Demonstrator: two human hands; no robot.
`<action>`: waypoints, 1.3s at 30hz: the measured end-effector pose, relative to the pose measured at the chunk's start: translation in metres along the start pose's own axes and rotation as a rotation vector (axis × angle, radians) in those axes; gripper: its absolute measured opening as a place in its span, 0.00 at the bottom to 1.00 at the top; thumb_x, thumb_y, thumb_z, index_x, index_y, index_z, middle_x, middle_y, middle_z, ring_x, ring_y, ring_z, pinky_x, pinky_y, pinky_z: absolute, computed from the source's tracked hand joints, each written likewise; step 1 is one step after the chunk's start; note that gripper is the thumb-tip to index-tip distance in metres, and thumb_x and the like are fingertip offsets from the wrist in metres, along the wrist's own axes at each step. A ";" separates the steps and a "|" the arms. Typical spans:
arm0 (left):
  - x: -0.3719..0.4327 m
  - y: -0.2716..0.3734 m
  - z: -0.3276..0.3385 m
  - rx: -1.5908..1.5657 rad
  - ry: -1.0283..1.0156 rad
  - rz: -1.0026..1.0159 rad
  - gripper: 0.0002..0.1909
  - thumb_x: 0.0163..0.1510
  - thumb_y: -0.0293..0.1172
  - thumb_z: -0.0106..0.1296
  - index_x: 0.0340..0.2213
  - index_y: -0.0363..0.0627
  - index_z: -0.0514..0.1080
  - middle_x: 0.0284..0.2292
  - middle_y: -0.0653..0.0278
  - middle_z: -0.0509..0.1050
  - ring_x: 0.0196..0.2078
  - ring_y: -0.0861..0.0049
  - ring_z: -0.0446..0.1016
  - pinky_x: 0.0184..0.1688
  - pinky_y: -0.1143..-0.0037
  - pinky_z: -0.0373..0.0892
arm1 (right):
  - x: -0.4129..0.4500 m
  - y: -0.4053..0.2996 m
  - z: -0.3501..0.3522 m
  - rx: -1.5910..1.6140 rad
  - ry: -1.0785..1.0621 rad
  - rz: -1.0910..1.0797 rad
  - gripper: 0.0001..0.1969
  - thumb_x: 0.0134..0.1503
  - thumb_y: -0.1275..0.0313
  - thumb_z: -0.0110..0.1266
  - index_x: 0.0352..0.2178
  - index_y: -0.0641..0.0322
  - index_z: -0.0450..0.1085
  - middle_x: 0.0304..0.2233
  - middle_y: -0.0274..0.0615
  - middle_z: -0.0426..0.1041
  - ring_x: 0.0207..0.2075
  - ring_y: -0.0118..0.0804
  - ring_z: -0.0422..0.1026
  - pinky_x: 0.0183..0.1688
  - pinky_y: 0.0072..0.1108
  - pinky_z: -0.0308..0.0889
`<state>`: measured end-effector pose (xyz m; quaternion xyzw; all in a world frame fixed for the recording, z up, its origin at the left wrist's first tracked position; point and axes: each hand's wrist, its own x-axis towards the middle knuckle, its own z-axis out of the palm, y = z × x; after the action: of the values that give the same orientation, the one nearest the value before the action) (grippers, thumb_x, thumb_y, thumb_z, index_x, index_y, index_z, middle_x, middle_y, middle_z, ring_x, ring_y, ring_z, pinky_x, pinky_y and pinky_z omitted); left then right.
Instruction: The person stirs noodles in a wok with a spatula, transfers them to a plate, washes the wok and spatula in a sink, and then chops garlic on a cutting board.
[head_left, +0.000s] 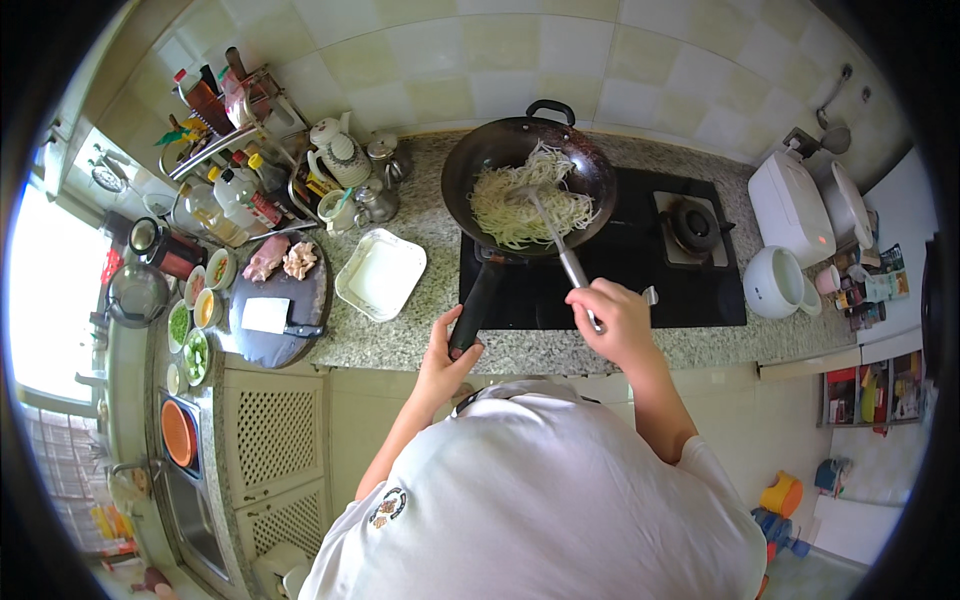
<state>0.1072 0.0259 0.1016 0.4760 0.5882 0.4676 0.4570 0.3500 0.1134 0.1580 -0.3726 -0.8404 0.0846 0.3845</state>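
A dark wok (459, 176) sits over the left burner, full of pale shredded vegetable (517, 214). My left hand (442, 364) is around the end of its black handle (480, 304), thumb on one side and fingers on the other. In my right hand (615, 319) is the steel handle of a wok spatula (559, 244). The spatula's blade lies among the shreds, partly covered by them. Left of the wok, a white square dish (382, 274) with only a film of residue rests on the granite counter (405, 337).
On a round cutting board (262, 341) lie raw meat (267, 259), meat pieces (299, 260) and a cleaver (270, 315). Several small bowls of chopped ingredients (196, 356) stand beside it. A bottle rack (247, 150) is at the back left; a second burner (694, 226) is at right.
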 end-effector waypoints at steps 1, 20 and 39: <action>0.000 0.000 0.000 0.000 -0.003 0.002 0.31 0.45 0.25 0.52 0.50 0.43 0.53 0.22 0.70 0.65 0.22 0.88 0.58 0.25 0.85 0.58 | -0.004 0.002 0.006 -0.047 -0.077 0.008 0.04 0.40 0.76 0.52 0.21 0.54 0.68 0.16 0.33 0.61 0.17 0.34 0.64 0.17 0.23 0.58; 0.008 0.015 0.006 0.512 0.157 0.283 0.29 0.43 0.25 0.54 0.48 0.38 0.58 0.44 0.56 0.65 0.47 0.69 0.63 0.50 0.73 0.58 | -0.103 0.104 0.024 -0.374 -0.143 0.461 0.27 0.37 0.69 0.60 0.41 0.59 0.62 0.41 0.48 0.61 0.46 0.50 0.57 0.47 0.35 0.55; 0.001 0.034 0.036 0.810 0.222 0.197 0.27 0.42 0.29 0.52 0.46 0.45 0.60 0.41 0.55 0.68 0.37 0.59 0.70 0.37 0.69 0.67 | -0.107 0.129 0.062 -0.334 -0.353 0.355 0.25 0.36 0.68 0.60 0.40 0.57 0.64 0.44 0.40 0.60 0.47 0.43 0.58 0.49 0.32 0.52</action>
<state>0.1471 0.0351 0.1301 0.6178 0.7215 0.2886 0.1202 0.4240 0.1396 -0.0018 -0.5513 -0.8182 0.0747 0.1451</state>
